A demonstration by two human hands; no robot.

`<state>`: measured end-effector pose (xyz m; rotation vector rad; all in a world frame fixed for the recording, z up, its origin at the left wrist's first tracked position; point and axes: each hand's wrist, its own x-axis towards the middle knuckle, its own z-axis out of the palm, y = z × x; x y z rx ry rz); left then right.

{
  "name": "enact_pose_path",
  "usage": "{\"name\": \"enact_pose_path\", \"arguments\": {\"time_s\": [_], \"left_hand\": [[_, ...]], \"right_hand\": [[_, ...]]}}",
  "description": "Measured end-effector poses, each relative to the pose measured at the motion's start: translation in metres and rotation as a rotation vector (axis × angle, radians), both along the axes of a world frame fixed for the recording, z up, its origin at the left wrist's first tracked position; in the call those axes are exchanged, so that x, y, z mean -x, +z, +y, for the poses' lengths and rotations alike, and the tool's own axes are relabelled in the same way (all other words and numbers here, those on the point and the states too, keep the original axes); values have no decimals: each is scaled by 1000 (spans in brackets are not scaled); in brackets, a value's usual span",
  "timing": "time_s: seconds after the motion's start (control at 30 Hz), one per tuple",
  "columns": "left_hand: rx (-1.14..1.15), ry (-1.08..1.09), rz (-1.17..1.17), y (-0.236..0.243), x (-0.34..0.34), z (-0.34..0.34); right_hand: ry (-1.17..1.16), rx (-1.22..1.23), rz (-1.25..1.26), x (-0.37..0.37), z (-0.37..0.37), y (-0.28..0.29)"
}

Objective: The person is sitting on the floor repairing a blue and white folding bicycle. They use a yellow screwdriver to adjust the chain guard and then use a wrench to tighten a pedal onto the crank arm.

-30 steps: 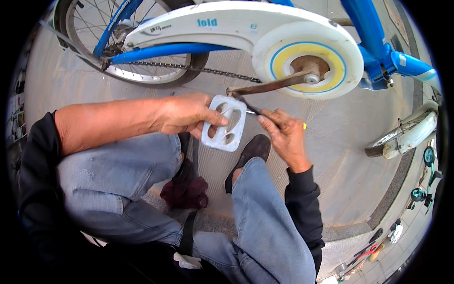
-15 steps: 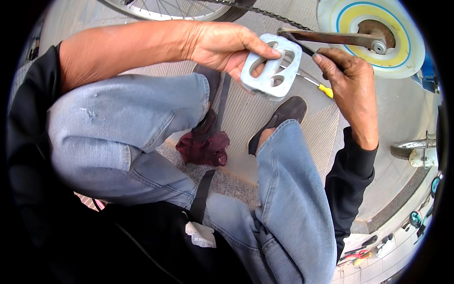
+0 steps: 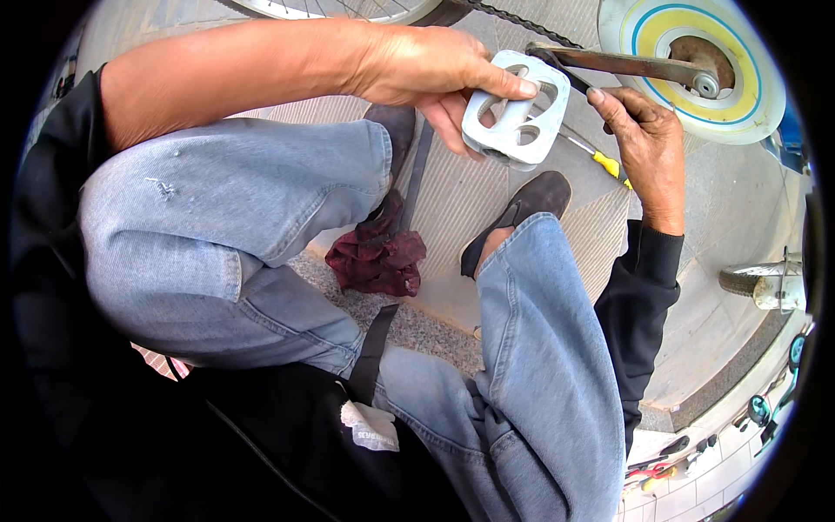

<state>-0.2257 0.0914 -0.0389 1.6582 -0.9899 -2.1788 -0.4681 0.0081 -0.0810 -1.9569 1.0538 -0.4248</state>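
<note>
A grey-white bicycle pedal (image 3: pixel 515 117) sits at the end of the metal crank arm (image 3: pixel 622 63). My left hand (image 3: pixel 444 74) is closed on its left side, thumb across the top and fingers underneath. From the crank's end a dark wrench (image 3: pixel 574 81) slants down to my right hand (image 3: pixel 639 130), whose thumb and fingers grip its handle. The wrench's far jaw is partly hidden behind the pedal and crank. Behind the crank is a large white disc (image 3: pixel 748 113) with yellow and blue rings.
A yellow-handled screwdriver (image 3: pixel 607 163) lies on the ground below the pedal. A dark red cloth (image 3: pixel 378 261) rests between my shoes. The chain (image 3: pixel 522 23) and a spoked wheel (image 3: pixel 348 10) are at the top. Several tools (image 3: pixel 657 474) lie at the lower right.
The whole view has shifted slightly, with pedal and crank now a little higher and further right. My right hand has risen slightly, still gripping the wrench; my left hand keeps the pedal.
</note>
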Motion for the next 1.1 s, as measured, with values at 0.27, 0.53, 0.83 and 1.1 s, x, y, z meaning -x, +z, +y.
{"name": "enact_pose_path", "arguments": {"time_s": [0.27,0.53,0.83,1.1], "left_hand": [[1454,-437,-708,18,-6,37],[1510,-664,-831,-5,9,31],[1377,-671,-846,-5,14,34],[1223,-615,-806,-3,24,34]], "right_hand": [[1,32,71,4,-1,3],[-37,-2,91,1,1,0],[-15,53,97,3,0,-2],[-44,17,114,5,2,3]]}}
